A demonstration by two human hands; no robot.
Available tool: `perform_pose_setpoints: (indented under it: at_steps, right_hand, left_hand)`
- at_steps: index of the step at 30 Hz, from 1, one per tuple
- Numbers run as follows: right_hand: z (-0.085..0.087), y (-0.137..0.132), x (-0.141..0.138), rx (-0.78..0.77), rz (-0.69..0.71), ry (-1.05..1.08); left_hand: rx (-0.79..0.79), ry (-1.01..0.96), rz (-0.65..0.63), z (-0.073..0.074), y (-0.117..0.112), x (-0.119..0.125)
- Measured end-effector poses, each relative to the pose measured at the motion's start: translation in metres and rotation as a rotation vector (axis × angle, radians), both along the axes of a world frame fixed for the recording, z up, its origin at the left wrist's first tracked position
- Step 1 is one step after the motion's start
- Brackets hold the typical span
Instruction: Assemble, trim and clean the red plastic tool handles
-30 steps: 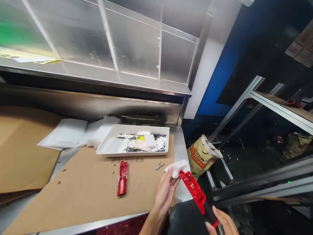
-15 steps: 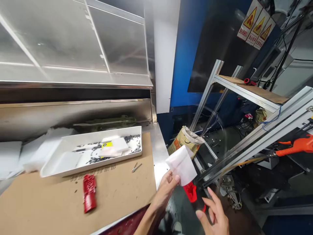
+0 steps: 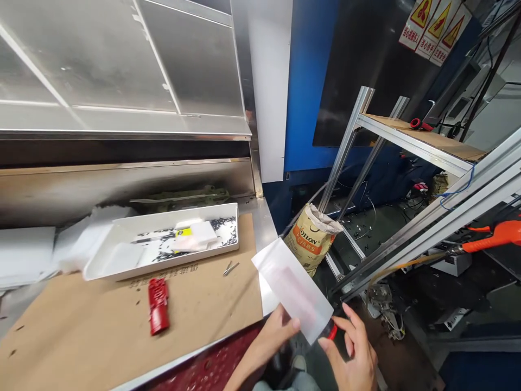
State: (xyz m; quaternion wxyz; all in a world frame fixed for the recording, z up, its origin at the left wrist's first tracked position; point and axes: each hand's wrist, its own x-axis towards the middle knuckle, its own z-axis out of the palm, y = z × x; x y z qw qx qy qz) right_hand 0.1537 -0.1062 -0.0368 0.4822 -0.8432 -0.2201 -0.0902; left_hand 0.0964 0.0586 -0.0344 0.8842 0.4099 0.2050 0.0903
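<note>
My left hand (image 3: 283, 331) pinches the lower edge of a white translucent bag (image 3: 293, 288) held beyond the table's right corner. A red plastic part shows faintly through the bag, and its red and black end (image 3: 330, 329) sticks out at the bottom. My right hand (image 3: 355, 350) grips that end with its fingers curled. A second red plastic part (image 3: 158, 305) lies on the brown cardboard sheet (image 3: 122, 331) to the left.
A white tray (image 3: 122, 259) with small black pieces and white packets sits at the back of the cardboard, white foam sheets (image 3: 28, 262) beside it. Small metal tweezers (image 3: 230, 268) lie near the tray. A tan sack (image 3: 311, 241) and aluminium frames (image 3: 427, 228) stand to the right.
The white bag has been drawn down over the red part, which now sits almost wholly inside it. My right hand has closed on the part's end. The view has shifted slightly.
</note>
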Motion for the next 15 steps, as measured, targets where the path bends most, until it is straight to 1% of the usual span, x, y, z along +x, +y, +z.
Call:
perform_pose_setpoints:
  at_steps: [3,4,5,7,10,15]
  right_hand:
    - [0.0,0.008,-0.003,-0.039,0.057,-0.078]
    - [0.001,0.01,-0.003,-0.057,0.083,-0.103]
    - [0.002,0.012,-0.002,-0.077,0.107,-0.125]
    - [0.005,0.015,0.004,-0.123,0.163,-0.173]
    - [0.011,0.017,0.016,-0.191,0.258,-0.246]
    - [0.016,0.032,0.024,-0.344,0.379,-0.198]
  left_hand:
    - [-0.456,0.071,0.18,-0.002,-0.003,-0.002]
    - [-0.56,0.096,0.225,-0.001,-0.005,-0.001]
    - [-0.628,0.115,0.256,0.0,-0.008,0.0]
    - [-0.69,0.151,0.277,0.001,-0.014,0.0]
    - [-0.783,0.196,0.274,-0.003,-0.02,-0.005]
    - [-0.926,0.175,0.265,-0.01,-0.021,-0.024]
